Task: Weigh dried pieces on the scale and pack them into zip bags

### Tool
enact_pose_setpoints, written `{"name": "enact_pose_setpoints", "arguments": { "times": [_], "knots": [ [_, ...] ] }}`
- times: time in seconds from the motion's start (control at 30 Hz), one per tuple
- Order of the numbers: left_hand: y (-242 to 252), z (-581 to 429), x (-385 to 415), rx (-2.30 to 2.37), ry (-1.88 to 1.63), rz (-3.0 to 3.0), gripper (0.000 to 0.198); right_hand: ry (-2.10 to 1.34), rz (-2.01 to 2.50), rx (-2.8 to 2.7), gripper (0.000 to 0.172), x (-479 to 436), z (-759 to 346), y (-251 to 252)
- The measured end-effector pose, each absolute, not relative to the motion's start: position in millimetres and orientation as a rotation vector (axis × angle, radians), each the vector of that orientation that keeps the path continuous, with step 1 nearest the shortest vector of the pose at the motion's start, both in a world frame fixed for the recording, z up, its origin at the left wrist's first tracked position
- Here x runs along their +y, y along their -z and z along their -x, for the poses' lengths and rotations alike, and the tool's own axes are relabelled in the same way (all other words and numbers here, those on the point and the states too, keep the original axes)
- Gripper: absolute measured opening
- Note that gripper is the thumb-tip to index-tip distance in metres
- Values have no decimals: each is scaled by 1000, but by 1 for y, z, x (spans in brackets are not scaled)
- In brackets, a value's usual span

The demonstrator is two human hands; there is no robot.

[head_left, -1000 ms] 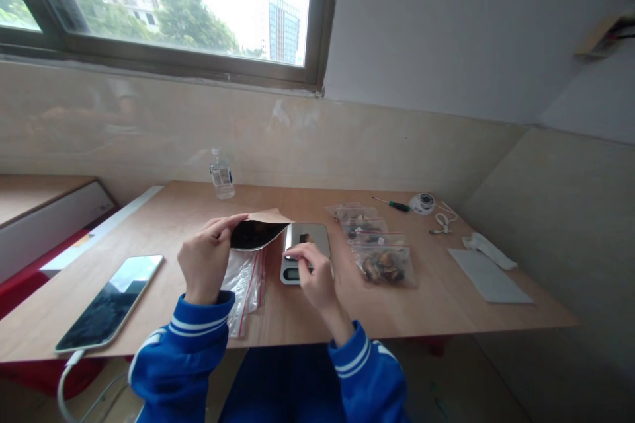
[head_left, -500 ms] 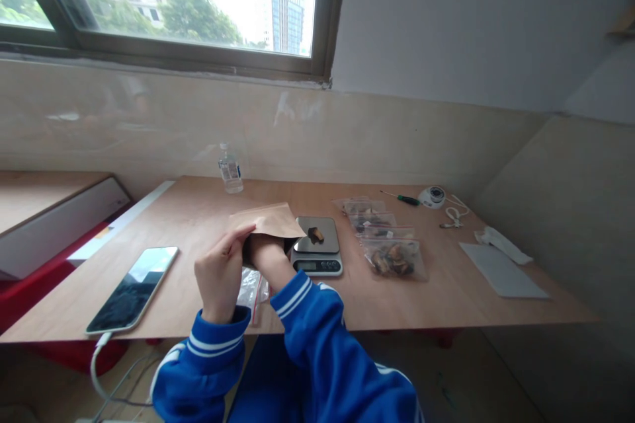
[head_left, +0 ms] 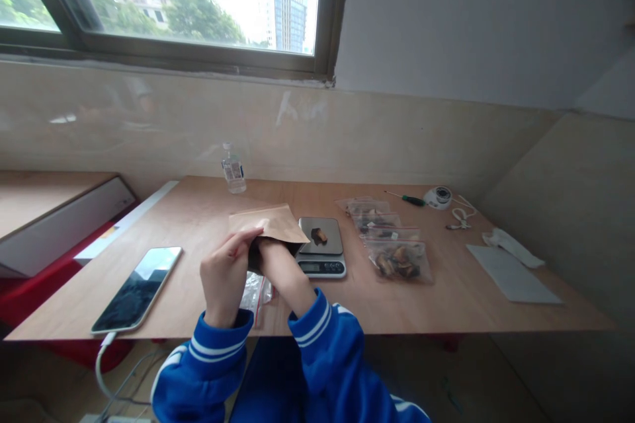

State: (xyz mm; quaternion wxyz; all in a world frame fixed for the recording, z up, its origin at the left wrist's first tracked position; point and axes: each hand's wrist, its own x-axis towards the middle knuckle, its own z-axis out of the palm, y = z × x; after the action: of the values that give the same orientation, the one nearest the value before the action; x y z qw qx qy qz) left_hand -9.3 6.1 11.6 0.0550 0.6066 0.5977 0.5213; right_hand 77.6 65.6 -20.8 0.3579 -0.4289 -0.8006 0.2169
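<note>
Pinched at its open edge, a brown paper bag (head_left: 272, 221) is held by my left hand (head_left: 225, 277). My right hand (head_left: 282, 271) reaches into the mouth of this bag, and its fingers are hidden inside. Just right of the bag stands a digital kitchen scale (head_left: 335, 244) with a silver platform. A few brown dried pieces (head_left: 320, 236), like dried mushroom, rest on the platform. Below the bag, partly behind my wrists, lie clear zip bags (head_left: 255, 294) with a red seal line.
Right of the scale, several zip bags of dried pieces (head_left: 399, 261) lie in a row. Farther right are a screwdriver (head_left: 411, 200), a white dome camera (head_left: 439, 197) and white paper (head_left: 513, 274). A plugged-in phone (head_left: 139, 287) lies at left; a water bottle (head_left: 233, 170) stands behind.
My right hand has drawn back a little toward me and to the right, with its fingers still inside the bag. The left hand keeps its hold. The view has shifted slightly.
</note>
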Motion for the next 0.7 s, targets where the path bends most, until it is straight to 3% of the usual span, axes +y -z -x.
{"name": "enact_pose_setpoints", "arguments": {
  "times": [0.3,0.5,0.7],
  "knots": [
    [-25,5,14,1848,-1531,-1917,29,-504,934,-2101,34,26,-116,-13],
    [-30,0,18,1809,-1450,-2007,30,-354,809,-2017,32,21,-135,-7],
    [-30,0,20,1827,-1416,-2055,31,-473,760,-1777,36,15,-145,-3]
  ]
}}
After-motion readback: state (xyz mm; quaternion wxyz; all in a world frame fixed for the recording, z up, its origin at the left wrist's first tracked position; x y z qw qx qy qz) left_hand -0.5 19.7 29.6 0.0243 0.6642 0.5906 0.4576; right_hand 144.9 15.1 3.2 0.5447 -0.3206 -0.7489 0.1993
